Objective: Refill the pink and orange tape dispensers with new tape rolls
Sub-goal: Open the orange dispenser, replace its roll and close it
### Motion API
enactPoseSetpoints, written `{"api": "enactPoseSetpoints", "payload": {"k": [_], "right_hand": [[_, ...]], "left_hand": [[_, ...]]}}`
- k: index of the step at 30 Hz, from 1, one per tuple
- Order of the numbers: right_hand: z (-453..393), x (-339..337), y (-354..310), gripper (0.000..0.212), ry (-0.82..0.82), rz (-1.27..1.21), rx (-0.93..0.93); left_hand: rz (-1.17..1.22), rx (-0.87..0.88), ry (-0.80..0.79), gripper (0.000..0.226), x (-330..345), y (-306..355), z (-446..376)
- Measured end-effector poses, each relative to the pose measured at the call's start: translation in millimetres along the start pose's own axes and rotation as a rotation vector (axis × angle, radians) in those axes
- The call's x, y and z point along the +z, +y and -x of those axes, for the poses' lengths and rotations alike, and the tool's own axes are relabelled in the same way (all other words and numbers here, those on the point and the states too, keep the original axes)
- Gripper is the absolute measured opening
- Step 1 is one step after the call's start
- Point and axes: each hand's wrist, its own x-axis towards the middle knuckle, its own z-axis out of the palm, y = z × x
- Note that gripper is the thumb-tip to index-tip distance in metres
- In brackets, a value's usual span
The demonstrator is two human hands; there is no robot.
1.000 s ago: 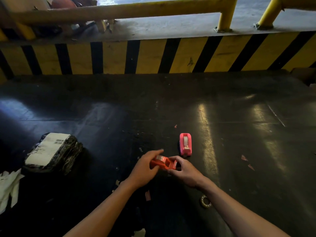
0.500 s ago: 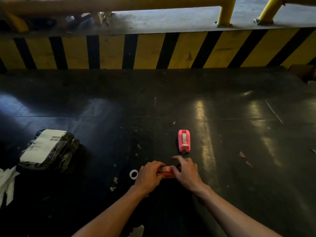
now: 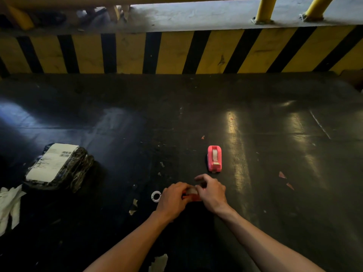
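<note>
Since before, our left hand (image 3: 173, 197) and right hand (image 3: 211, 191) stay clamped together on the orange dispenser (image 3: 191, 195), wrists angled inward.

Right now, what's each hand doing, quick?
Left hand: closed on the orange dispenser.
Right hand: closed on the same dispenser, fingers working at its top.

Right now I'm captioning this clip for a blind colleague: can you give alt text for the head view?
Two bare hands, the left hand and the right hand, close together around an orange tape dispenser low over a dark floor. A pink tape dispenser stands just beyond them, a white ring lies left, a labelled parcel farther left.
</note>
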Motion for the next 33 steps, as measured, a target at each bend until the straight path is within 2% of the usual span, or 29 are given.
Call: {"api": "enactPoseSetpoints", "payload": {"k": [3,10,27,31,33], "right_hand": [[3.6,-16.1,9.6,0.019,0.004,-0.093,0.013],[10.5,-47.0,41.9,0.019,0.049,-0.060,0.076],[5.5,0.7,53.8,0.023,0.120,-0.166,0.235],[1.6,-4.4,60.8,0.030,0.064,-0.098,0.239],[1.7,-7.6,60.3,0.030,0.095,-0.092,0.191]], "left_hand": [[-0.008,0.012,0.004,0.037,-0.4,-1.8,-0.8],[-0.014,0.013,0.002,0.044,2.5,-6.8,-0.6],[-0.004,-0.006,0.025,0.047,6.5,-6.3,1.1],[-0.003,-0.008,0.004,0.048,6.1,-7.0,-0.1],[-0.005,-0.007,-0.010,0.048,5.5,-7.9,-0.5]]}}
